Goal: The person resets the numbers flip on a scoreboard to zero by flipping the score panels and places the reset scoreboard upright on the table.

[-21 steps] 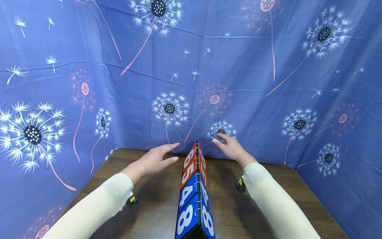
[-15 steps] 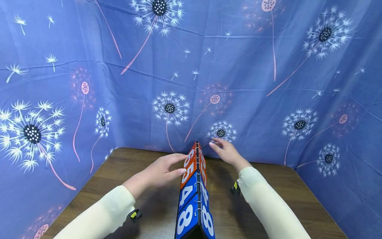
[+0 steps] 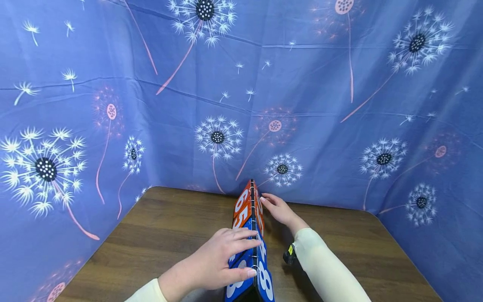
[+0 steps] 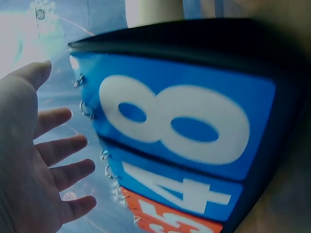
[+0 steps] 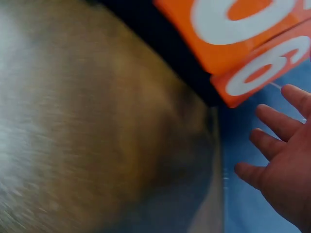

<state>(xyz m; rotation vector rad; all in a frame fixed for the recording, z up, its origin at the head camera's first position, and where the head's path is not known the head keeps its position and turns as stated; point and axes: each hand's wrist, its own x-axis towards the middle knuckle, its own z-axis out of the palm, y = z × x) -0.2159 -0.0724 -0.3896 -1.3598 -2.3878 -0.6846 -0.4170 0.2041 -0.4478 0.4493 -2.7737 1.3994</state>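
Observation:
A tent-shaped flip scoreboard (image 3: 243, 214) stands lengthwise on the table, its number cards hung from metal rings along the top ridge. Blue cards reading 4 and 8 fill the near end; orange ones, 6 and 5 on the left face, fill the far end. My left hand (image 3: 222, 258) reaches over the near blue end with fingers spread. In the left wrist view those fingers (image 4: 70, 173) stop just beside the rings. By the far right face, my right hand (image 3: 280, 209) hovers with loosely bent fingers. The right wrist view shows it next to an orange 6 card (image 5: 257, 73).
The scoreboard stands on a brown wooden table (image 3: 173, 218) with rounded far corners. Behind and on both sides hangs a blue cloth (image 3: 170, 138) printed with dandelions. A small black device with a yellow mark (image 3: 289, 254) sits at the right wrist.
My left hand has come toward me, from beside the orange cards to over the near blue ones. My right hand has lowered and moved slightly nearer along the right side. The scoreboard stays put.

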